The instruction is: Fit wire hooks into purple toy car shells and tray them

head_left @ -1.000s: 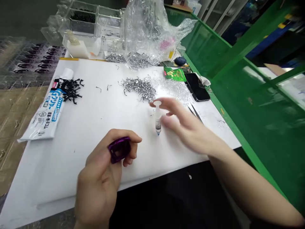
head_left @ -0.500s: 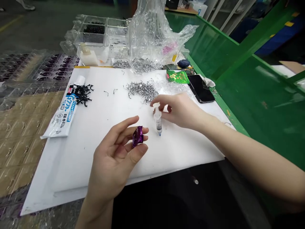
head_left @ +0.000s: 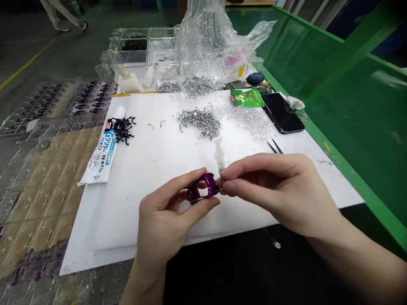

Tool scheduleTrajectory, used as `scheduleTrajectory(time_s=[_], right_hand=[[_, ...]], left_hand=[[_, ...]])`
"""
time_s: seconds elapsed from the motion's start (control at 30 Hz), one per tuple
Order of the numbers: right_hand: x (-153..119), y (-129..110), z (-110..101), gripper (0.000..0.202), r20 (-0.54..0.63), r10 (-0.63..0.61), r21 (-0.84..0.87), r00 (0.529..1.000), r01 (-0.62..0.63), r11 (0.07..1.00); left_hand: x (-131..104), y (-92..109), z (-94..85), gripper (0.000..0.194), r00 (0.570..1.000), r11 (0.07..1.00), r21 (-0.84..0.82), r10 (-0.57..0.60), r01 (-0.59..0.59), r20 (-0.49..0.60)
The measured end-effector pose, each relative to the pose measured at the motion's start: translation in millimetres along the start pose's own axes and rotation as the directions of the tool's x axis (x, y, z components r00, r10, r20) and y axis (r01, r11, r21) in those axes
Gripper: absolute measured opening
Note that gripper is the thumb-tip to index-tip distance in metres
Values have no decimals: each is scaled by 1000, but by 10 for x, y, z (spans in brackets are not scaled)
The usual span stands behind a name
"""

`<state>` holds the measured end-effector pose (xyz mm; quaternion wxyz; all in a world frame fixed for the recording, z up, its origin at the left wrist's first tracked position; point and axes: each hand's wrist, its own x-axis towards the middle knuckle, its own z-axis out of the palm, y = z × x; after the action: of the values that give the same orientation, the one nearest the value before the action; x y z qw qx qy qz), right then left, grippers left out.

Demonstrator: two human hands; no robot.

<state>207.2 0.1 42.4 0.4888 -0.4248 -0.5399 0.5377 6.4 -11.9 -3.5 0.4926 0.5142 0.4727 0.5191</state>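
Observation:
My left hand [head_left: 173,207] grips a glossy purple toy car body shell [head_left: 208,185] between thumb and fingers, its window openings showing. At the shell's right end my right hand [head_left: 276,190] is closed in a pinch. Whatever lies between its thumb and forefinger is too small to make out; a dark bit shows at the fingertips. Just behind those fingers is a clear syringe [head_left: 219,154], its lower end hidden by them. Farther back on the white board [head_left: 152,169] lies a pile of small silver parts [head_left: 202,120].
At the left, small black parts [head_left: 125,130] lie beside a glue tube [head_left: 101,154]. Tweezers [head_left: 275,146], a phone [head_left: 282,113] and a green packet [head_left: 246,98] are at the right. Clear plastic wrap [head_left: 203,46] and a divided box [head_left: 133,57] stand behind; blister trays [head_left: 38,169] flank the board.
My right hand has left the syringe's plunger end and come to the car shell's right end. The shell has turned in my left hand. The view has shifted, and tweezers now show.

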Motion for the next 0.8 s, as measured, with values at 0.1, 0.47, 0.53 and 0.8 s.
scheduleTrajectory(time_s=[0.1, 0.47, 0.53, 0.8], right_hand=[[-38, -24, 9, 24, -35, -86, -194, 996, 77, 978], [-43, -38, -96, 34, 181, -84, -341, 980, 142, 929], [-12, -28, -128, 38, 207, -66, -314, 976, 131, 940], [122, -113, -189, 29, 252, 139, -222, 958, -83, 972]], left_hand=[[-4, -10, -4, 48, 1000, 999, 33, 20, -20, -1], [-16, -37, -5, 45, 999, 998, 48, 36, -38, 28], [-16, -41, -12, 44, 999, 999, 35, 35, -37, 40], [-18, -64, -55, 48, 993, 997, 46, 50, -55, 103]])
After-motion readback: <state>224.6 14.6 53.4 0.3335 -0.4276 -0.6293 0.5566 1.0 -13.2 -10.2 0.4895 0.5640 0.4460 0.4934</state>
